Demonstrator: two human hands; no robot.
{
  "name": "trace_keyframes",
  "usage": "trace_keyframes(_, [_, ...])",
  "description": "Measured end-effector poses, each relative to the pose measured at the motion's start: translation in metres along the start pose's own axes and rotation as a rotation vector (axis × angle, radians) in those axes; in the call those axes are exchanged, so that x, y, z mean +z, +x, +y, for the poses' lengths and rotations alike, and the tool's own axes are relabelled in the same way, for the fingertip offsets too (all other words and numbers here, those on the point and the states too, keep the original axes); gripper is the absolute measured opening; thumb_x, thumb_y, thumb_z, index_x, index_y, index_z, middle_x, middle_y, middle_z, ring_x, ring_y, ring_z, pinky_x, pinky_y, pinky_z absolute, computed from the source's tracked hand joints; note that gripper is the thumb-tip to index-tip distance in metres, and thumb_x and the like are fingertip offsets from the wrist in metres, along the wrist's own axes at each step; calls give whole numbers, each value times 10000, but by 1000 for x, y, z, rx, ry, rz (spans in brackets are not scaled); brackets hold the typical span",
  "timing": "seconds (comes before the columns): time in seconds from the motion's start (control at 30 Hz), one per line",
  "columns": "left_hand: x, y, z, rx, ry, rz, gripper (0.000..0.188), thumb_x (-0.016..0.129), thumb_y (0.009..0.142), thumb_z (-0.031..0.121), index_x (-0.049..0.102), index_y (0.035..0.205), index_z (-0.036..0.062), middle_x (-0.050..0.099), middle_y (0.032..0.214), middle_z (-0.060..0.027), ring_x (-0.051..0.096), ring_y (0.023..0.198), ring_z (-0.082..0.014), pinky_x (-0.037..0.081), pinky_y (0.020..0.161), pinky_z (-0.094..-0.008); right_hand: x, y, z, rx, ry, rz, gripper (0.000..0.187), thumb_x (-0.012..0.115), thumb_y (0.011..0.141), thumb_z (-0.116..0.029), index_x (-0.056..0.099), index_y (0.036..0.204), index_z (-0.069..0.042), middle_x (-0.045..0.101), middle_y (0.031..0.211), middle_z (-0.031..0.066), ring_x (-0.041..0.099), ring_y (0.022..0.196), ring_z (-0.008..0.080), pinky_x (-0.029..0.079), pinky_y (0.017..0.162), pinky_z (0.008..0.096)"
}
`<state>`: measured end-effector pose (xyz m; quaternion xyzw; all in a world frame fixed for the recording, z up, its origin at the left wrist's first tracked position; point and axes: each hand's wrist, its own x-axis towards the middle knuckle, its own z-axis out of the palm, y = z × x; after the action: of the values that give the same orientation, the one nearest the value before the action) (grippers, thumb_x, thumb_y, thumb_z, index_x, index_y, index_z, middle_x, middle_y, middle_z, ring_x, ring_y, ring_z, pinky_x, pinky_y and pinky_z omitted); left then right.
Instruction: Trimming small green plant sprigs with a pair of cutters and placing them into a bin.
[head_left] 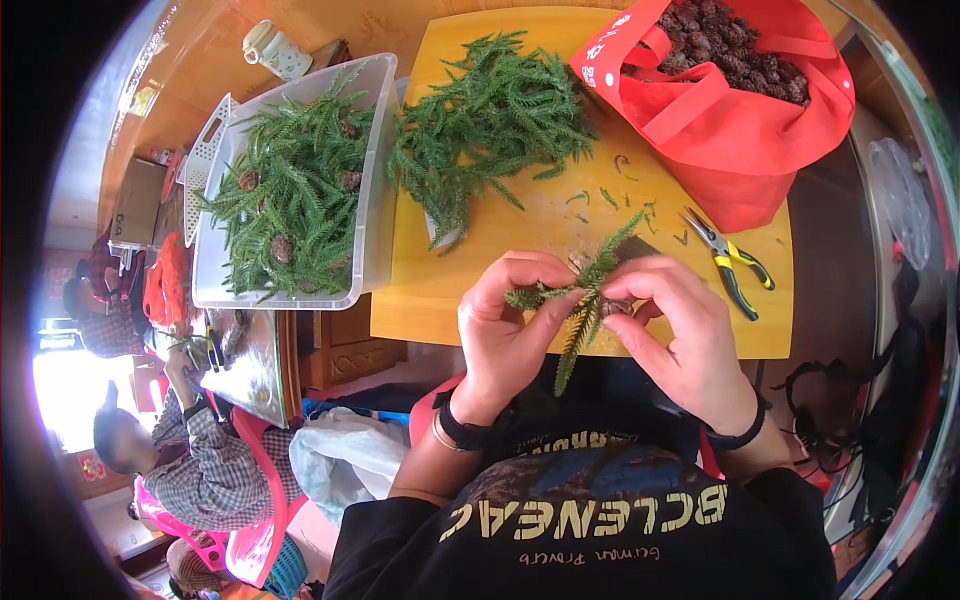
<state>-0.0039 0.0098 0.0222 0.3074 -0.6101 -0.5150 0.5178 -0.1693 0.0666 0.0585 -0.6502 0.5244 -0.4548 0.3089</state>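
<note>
Between both hands, above the near edge of the yellow board, is a green artificial pine sprig [578, 338] with several needle arms. My left hand [515, 325] pinches its left arm between thumb and fingers. A small brown pine cone [615, 308] sits at the sprig's right side, gripped by the thumb and fingers of my right hand [680, 330]. Pliers [728, 262] with black and yellow handles lie on the board to the right of my right hand. A loose pile of green pine sprigs [500, 115] rests farther back on the board.
At left, a clear plastic bin [375, 190] holds sprigs, some with cones. A red bag [720, 140] full of pine cones stands at the back right. Green scraps [608, 198] dot the yellow board [430, 310]. A patterned mug [280, 52] stands far left; another person [215, 460] sits at left.
</note>
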Motion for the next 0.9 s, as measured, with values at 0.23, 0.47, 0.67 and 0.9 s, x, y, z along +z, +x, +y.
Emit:
trace_keyframes(0.23, [1,0,5,92,90,-108,216,642,734,-126,547,876,6,578,907,-97,548,832,-138,448,741,-245,5,1,3,-73,64,88,445,672,692,116,516,1092,-1,507,1044,123,610,819,188,508,641,244])
trace_keyframes(0.47, [0,2,8,84,72,-133,216,649,726,-124,544,865,5,584,890,-99,554,821,-149,454,731,-255,-3,11,-1,-187,-81,31,589,675,675,118,492,1216,-27,493,1224,158,615,894,199,515,671,264])
trace_keyframes(0.67, [-4,3,9,90,88,-157,216,654,713,-129,546,849,-1,587,888,-100,560,829,-160,458,743,-261,-7,13,-4,-190,-129,-43,576,699,666,79,514,1198,-40,527,1148,137,600,859,209,505,706,293])
trace_keyframes(0.9, [-4,9,11,157,238,-133,237,664,680,-131,560,848,0,587,872,-94,571,822,-169,463,742,-270,0,14,2,-92,-50,-45,414,679,674,103,584,1062,-10,506,996,97,587,810,181,505,675,267])
